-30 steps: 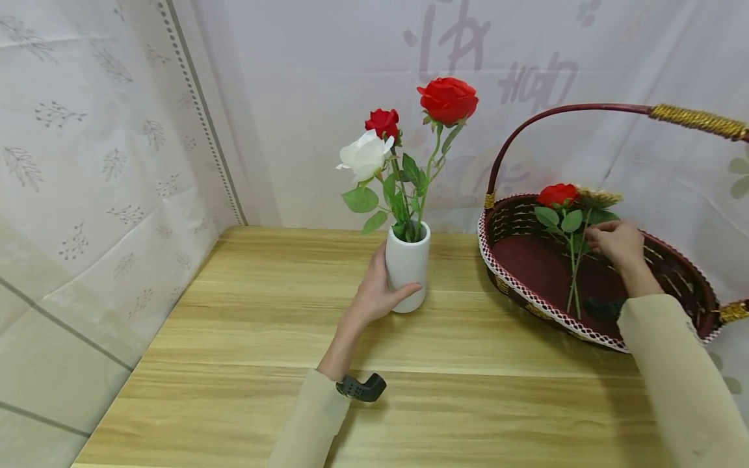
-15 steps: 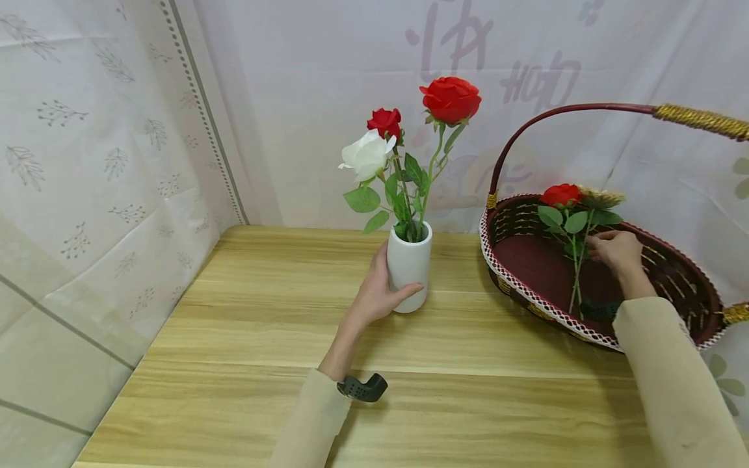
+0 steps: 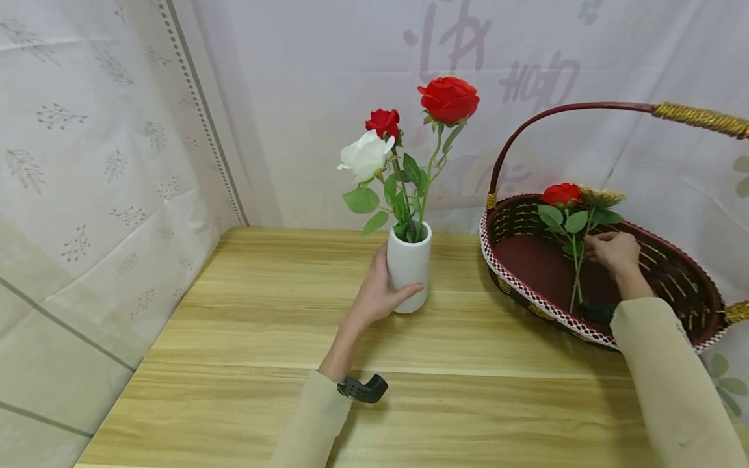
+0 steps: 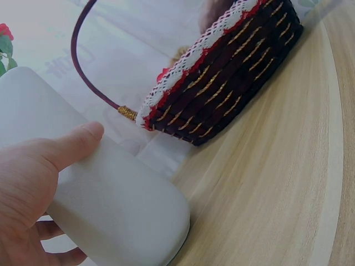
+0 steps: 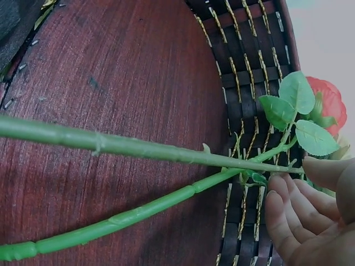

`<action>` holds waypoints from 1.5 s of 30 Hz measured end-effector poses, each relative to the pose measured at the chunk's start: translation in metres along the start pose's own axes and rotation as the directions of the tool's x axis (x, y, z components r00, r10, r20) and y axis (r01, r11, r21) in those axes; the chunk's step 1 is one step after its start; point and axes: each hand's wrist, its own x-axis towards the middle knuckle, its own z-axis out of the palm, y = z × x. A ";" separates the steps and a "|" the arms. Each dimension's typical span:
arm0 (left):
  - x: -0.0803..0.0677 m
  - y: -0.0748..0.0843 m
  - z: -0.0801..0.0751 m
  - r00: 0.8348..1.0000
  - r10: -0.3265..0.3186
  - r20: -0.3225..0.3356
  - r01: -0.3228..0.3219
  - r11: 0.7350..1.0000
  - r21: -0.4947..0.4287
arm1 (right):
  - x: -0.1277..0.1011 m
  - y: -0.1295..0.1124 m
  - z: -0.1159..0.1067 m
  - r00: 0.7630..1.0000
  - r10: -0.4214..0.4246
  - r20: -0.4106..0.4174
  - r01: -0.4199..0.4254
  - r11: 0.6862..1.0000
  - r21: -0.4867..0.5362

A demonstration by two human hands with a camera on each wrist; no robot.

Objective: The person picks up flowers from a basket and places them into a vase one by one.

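White ceramic, the vase point(image 3: 408, 266) stands on the table point(image 3: 246, 338) near the back wall, with one white rose point(image 3: 365, 155) and two red roses point(image 3: 447, 99) in it. The left hand point(image 3: 377, 292) has its grip curled round the vase from the left side, thumb across the front.

To the right is the basket point(image 3: 529, 299), dark red with a white lace rim. Inside it lie a red rose point(image 3: 558, 194) and a second stem point(image 5: 138, 209) beside it. The right hand point(image 3: 611, 250) is in the basket, fingertips point(image 5: 277, 208) touching the stems just below the leaves. Its fingers are bent towards the stems, but I cannot tell if they already pinch one or only rest there.

I think the risk is here: the two stems cross near the fingers, so a pull on one may drag the other along. The tall roses also make the vase top-heavy; if the left hand loosens, it may tip.

Hidden parts: the basket handle is cut off at the right edge, the yellowish thing behind the red rose is unclear, and the wrist view of the vase shows no flowers except a corner.
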 end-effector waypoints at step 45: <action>0.001 -0.003 0.001 1.000 0.004 0.002 -0.004 1.000 0.000 | -0.005 -0.014 -0.005 0.993 0.095 -0.068 -0.045 0.848 0.529</action>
